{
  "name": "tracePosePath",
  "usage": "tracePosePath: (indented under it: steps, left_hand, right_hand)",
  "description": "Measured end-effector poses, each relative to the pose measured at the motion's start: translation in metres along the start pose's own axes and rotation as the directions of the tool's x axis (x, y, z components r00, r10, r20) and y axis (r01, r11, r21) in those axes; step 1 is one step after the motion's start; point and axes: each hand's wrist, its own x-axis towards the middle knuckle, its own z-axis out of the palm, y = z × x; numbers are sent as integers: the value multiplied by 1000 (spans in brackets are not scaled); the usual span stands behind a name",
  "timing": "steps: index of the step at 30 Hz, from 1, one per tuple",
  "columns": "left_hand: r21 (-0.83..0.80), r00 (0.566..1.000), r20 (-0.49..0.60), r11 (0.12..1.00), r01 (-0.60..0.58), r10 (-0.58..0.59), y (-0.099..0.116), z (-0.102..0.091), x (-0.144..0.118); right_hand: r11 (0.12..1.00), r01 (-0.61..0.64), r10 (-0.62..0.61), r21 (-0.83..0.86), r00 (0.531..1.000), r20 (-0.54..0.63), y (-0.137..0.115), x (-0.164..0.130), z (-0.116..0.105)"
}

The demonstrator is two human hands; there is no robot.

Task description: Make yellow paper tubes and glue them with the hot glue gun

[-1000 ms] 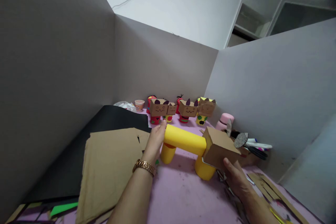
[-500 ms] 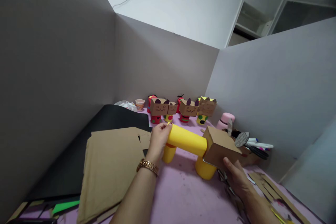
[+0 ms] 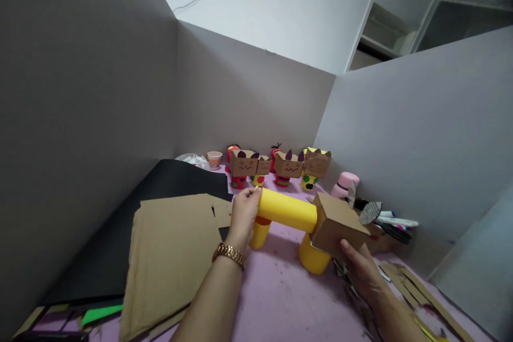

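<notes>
A yellow paper tube (image 3: 286, 209) lies level above the table, its right end against a brown cardboard box (image 3: 340, 224). My left hand (image 3: 245, 214), with a gold watch on the wrist, pinches the tube's left end between thumb and fingers. My right hand (image 3: 363, 270) grips the box by its lower front edge, thumb on the near face. Below the tube are two upright yellow pieces: a smaller cylinder (image 3: 260, 233) on the left and a wider cylinder (image 3: 315, 256) under the box. Whether the pieces are joined is hidden.
Several cardboard-headed animal figures (image 3: 288, 164) stand along the back wall, beside a paper cup (image 3: 214, 160). Cardboard sheets (image 3: 168, 256) lie over black paper (image 3: 176, 179) at left. A pink bottle (image 3: 345, 184), pens (image 3: 396, 220) and cardboard strips (image 3: 425, 299) are at right.
The left end of the tube and my left hand have shifted very slightly, showing more of the small cylinder's top. Both hands keep their hold.
</notes>
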Motion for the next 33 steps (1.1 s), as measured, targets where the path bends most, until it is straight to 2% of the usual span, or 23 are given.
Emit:
tracePosePath:
  steps: [10,24,33]
  left_hand:
    - [76,999,47,997,22,-26,0,1,-2]
    - [62,998,58,998,20,-24,1,2,-5]
    - [78,999,-32,997,-9,12,-7,0,0]
  right_hand:
    - [1000,8,-8,-2,1000,-18,-1,0,1]
    - [1000,7,-7,-5,1000,-18,0,1,0]
    - [1000,20,-20,-10,999,-30,0,1,-1]
